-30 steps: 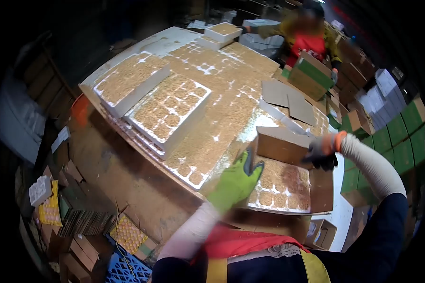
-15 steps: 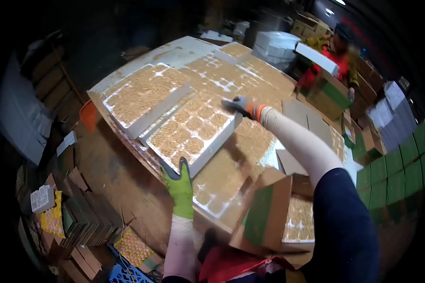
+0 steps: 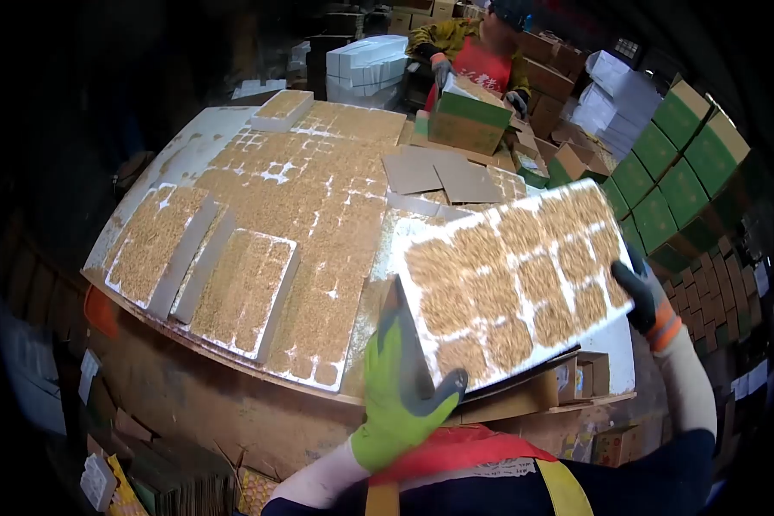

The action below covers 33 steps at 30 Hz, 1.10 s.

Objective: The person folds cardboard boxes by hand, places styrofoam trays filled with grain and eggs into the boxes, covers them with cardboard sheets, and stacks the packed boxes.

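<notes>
Between my hands is a white foam tray [image 3: 509, 279], its square compartments filled with tan, husk-like material. It is tilted and held above the table's right part. My left hand [image 3: 396, 383], in a green glove with grey fingers, grips the lower left corner, thumb over the rim. At the right end, my right hand [image 3: 647, 297], in a grey glove with an orange cuff, clasps the edge. Below the tray, an open cardboard box [image 3: 580, 378] is partly hidden. More filled foam trays [image 3: 242, 292] lie on the table to the left.
The big table [image 3: 176, 142] carries many husk-filled trays and flat cardboard pieces [image 3: 443, 176]. Across it, a co-worker [image 3: 469, 60] handles a green-and-brown box [image 3: 469, 120]. Green boxes [image 3: 675, 189] are stacked at right. Folded cardboard [image 3: 185, 477] lies at the lower left.
The view has turned right. The tray in my hands has been lifted off the stack and carried right. The co-worker's white tray has gone down to the green-and-brown box.
</notes>
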### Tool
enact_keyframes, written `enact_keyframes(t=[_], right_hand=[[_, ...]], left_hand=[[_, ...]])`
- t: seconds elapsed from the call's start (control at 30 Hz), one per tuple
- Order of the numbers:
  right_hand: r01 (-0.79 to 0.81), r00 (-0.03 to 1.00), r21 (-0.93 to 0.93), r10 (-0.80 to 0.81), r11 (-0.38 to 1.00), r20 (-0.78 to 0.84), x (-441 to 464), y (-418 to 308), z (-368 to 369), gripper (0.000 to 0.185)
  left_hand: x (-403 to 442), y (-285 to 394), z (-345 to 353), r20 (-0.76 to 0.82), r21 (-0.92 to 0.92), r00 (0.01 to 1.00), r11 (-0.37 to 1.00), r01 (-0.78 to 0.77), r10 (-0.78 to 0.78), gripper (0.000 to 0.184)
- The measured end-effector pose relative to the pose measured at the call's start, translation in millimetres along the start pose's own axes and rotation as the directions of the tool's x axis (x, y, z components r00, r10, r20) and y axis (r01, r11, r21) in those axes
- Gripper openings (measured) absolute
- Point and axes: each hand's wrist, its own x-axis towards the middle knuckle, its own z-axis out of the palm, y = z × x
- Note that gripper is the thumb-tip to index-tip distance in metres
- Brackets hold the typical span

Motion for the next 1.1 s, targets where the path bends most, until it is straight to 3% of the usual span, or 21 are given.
enact_keyframes(t=[0.07, 0.1, 0.17, 0.27, 0.33, 0.4, 0.43, 0.5, 0.53, 0.57, 0.6, 0.67, 0.73, 0.8, 0.83, 0.9, 0.93, 1.0, 1.03, 1.07, 1.1], right_hand=[[-0.02, 0.997, -0.196, 0.004, 0.98, -0.082, -40.4, 40.7, -14.5, 0.061], [-0.055, 0.992, -0.228, 0.028, 0.972, -0.121, -54.4, 50.1, -11.1, 0.06], [-0.208, 0.962, -0.041, 0.197, 0.977, -0.189, -54.9, 49.0, 27.9, 0.069], [-0.244, 0.967, -0.152, 0.229, 0.958, -0.108, -46.1, 89.7, 47.6, 0.069], [-0.397, 0.918, -0.27, 0.377, 0.877, -0.125, -33.3, 85.5, 54.7, 0.058], [-0.272, 0.962, -0.451, 0.241, 0.85, -0.127, -20.9, 108.7, 61.0, 0.056], [-0.433, 0.894, -0.496, 0.427, 0.753, -0.134, -15.1, 98.5, 64.0, 0.055], [-0.332, 0.937, -0.581, 0.332, 0.743, -0.11, -7.4, 111.1, 67.5, 0.054], [-0.219, 0.97, -0.665, 0.232, 0.714, -0.071, -6.6, 120.5, 67.5, 0.052], [-0.053, 0.998, -0.8, 0.049, 0.598, -0.03, -9.1, 135.1, 67.9, 0.043], [-0.127, 0.979, -0.841, 0.201, 0.526, -0.022, -6.8, 118.0, 75.0, 0.036], [-0.176, 0.963, -0.855, 0.264, 0.487, -0.049, -3.3, 108.3, 81.7, 0.031], [-0.012, 0.996, -0.943, 0.083, 0.333, 0.016, -9.6, 114.8, 82.6, 0.029], [0.115, 0.992, -0.971, 0.03, 0.21, 0.124, -6.2, 92.6, 83.6, 0.021], [0.198, 0.979, -0.979, -0.048, 0.04, 0.196, -6.7, 83.3, 78.9, 0.021], [0.104, 0.982, -0.963, -0.182, 0.25, 0.059, -13.1, 64.6, 56.1, 0.02], [0.034, 0.911, -0.957, -0.404, 0.289, -0.09, -23.5, 79.9, 35.9, 0.025], [-0.178, 0.838, -0.813, -0.347, 0.554, -0.42, -44.9, 92.7, -11.7, 0.028], [-0.327, 0.813, -0.698, -0.186, 0.637, -0.551, -61.0, 121.5, -41.9, 0.025], [-0.362, 0.815, -0.675, -0.133, 0.643, -0.564, -79.6, 163.0, -73.8, 0.024], [-0.598, 0.757, -0.624, 0.097, 0.503, -0.646, -104.0, 213.7, -101.8, 0.026]], left_hand=[[-1.6, 1.4, -1.1, 0.086, 0.269, 0.994, 0.959, -0.085, 0.064, 0.098], [-8.5, -6.9, 4.8, 0.096, 0.266, 0.993, 0.96, -0.087, 0.064, 0.098], [-18.0, -29.3, 12.4, 0.023, -0.095, 0.999, 0.995, 0.033, -0.031, 0.097], [-10.7, -45.7, 1.2, -0.138, -0.328, 0.986, 0.944, 0.039, -0.088, 0.091], [12.1, -89.3, -6.2, -0.007, -0.656, 0.934, 0.707, 0.264, -0.356, 0.074], [50.9, -163.4, 8.6, 0.043, -0.53, 0.925, 0.777, 0.341, -0.377, 0.051], [75.2, -205.2, 31.2, -0.044, -0.459, 0.929, 0.834, 0.307, -0.367, 0.039], [123.7, -264.9, 71.1, 0.05, -0.243, 0.966, 0.935, 0.257, -0.253, 0.036], [150.0, -286.3, 87.9, 0.286, -0.211, 0.891, 0.884, 0.417, -0.352, 0.042], [171.1, -302.6, 107.8, 0.348, -0.011, 0.923, 0.984, 0.176, -0.161, 0.048], [185.4, -314.7, 126.4, 0.442, 0.158, 0.896, 0.981, -0.11, 0.03, 0.055], [211.4, -330.3, 159.3, 0.71, 0.47, 0.703, 0.716, -0.516, 0.04, 0.068], [229.6, -358.9, 198.3, 0.744, 0.434, 0.652, 0.638, -0.637, 0.145, 0.071], [237.3, -354.9, 212.3, 0.822, 0.372, 0.56, 0.646, -0.667, 0.105, 0.068], [235.4, -377.0, 228.6, 0.81, 0.341, 0.569, 0.678, -0.651, 0.139, 0.066], [233.4, -380.7, 229.8, 0.694, 0.251, 0.631, 0.704, -0.664, 0.347, 0.058], [237.3, -395.7, 233.1, 0.673, 0.219, 0.62, 0.691, -0.689, 0.404, 0.059], [240.5, -386.3, 217.8, 0.674, 0.233, 0.662, 0.756, -0.612, 0.328, 0.051], [237.9, -378.9, 210.1, 0.54, 0.083, 0.702, 0.801, -0.593, 0.464, 0.043], [238.5, -342.4, 189.9, 0.569, 0.195, 0.691, 0.743, -0.64, 0.446, 0.035], [238.1, -318.1, 172.6, 0.615, 0.234, 0.7, 0.765, -0.601, 0.363, 0.029]])
